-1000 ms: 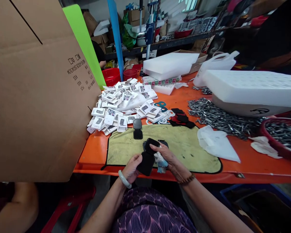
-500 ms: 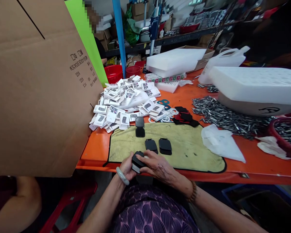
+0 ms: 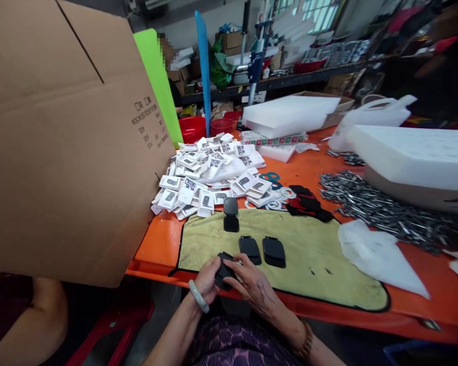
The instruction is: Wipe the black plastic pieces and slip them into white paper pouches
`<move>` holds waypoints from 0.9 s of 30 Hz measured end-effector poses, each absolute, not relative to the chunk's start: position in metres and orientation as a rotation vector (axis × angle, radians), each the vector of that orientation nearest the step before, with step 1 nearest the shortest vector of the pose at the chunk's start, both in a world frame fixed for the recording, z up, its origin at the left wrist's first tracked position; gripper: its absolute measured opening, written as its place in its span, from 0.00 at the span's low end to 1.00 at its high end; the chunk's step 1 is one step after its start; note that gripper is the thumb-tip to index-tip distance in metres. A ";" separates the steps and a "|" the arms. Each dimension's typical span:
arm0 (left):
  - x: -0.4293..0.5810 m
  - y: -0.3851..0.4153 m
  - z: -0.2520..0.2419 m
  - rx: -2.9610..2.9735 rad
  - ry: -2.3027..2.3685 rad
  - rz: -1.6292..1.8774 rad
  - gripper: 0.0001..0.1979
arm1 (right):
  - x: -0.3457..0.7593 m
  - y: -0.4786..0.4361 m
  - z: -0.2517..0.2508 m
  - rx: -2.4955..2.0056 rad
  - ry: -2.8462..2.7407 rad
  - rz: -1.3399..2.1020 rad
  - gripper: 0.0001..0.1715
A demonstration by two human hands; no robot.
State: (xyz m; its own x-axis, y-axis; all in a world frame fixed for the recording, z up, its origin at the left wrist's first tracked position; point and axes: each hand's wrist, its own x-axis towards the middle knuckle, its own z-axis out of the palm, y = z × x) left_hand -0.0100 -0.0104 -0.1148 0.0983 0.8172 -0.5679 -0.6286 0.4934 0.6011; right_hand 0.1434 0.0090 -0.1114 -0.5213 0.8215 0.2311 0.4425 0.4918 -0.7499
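Between my two hands is a flat black case (image 3: 225, 272), held just off the front edge of the yellow mat. My left hand (image 3: 206, 280) is closed around its left side, thumb on top. The fingers of my right hand (image 3: 254, 284) press on its upper face and right edge. Just beyond lie two closed black cases, one (image 3: 249, 250) near my right fingertips and another (image 3: 274, 251) to its right. Farther back, a third black case (image 3: 231, 214) lies unfolded on the yellow mat (image 3: 301, 269).
A heap of small white printed boxes (image 3: 206, 173) spreads behind the mat, beside a tall cardboard carton (image 3: 80, 152) at left. To the right are a white plastic bag (image 3: 377, 254), metal pins (image 3: 385, 203) and white foam blocks (image 3: 412, 157). Another person's arm (image 3: 41, 325) shows at lower left.
My view has shifted, so the table appears lower. The case in my hands showed a pale lower side before; now its dark top faces up, and both hands still hold it.
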 end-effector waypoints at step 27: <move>-0.045 0.032 -0.093 0.633 1.351 1.210 0.28 | 0.140 0.134 -0.086 -1.426 -2.003 0.874 0.09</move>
State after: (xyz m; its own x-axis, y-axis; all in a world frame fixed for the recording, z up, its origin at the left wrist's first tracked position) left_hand -0.0454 0.0318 -0.0927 -0.1968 0.9029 -0.3823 -0.2808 0.3217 0.9043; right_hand 0.1401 0.1344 -0.0863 -0.3056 0.9509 0.0486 0.6111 0.2349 -0.7559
